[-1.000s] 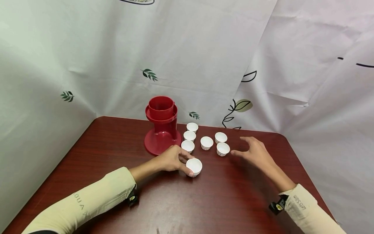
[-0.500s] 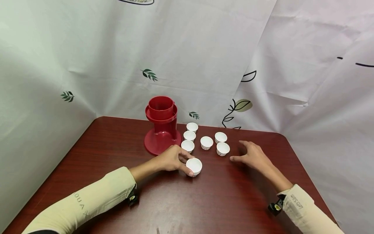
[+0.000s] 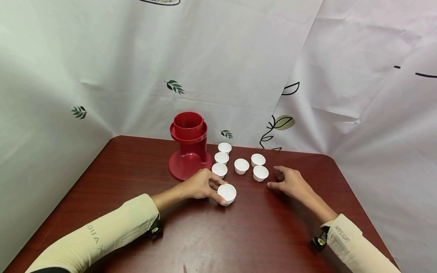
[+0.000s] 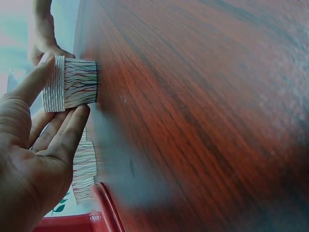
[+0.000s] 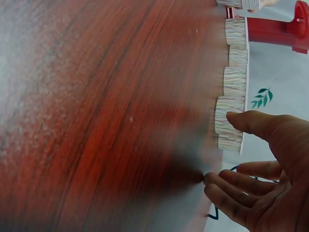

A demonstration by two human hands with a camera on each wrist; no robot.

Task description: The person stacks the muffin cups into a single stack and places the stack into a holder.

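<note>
My left hand (image 3: 201,185) pinches a white paper baking cup stack (image 3: 228,193) between thumb and fingers, close over the table. The left wrist view shows several nested rims on this stack (image 4: 79,84), its sides printed with wavy coloured lines. To the right, my right hand (image 3: 290,184) is spread beside a front-right baking cup (image 3: 261,174), thumb and fingers apart with nothing between them. In the right wrist view the thumb overlaps a patterned cup (image 5: 224,104). Behind that cup stands a back-right baking cup (image 3: 258,160), and a middle cup (image 3: 241,167) is left of the pair.
A red plastic stand (image 3: 188,163) with a round base and a cylinder on top stands at the back left. Beside it, three baking cups (image 3: 219,170) form a row running back. A white printed curtain (image 3: 218,68) closes off the back of the brown table (image 3: 218,239).
My right hand has shifted slightly left and toward me, drawing nearer to the right-hand cups, its fingers a little more curved. My left hand and its stack have stayed in place.
</note>
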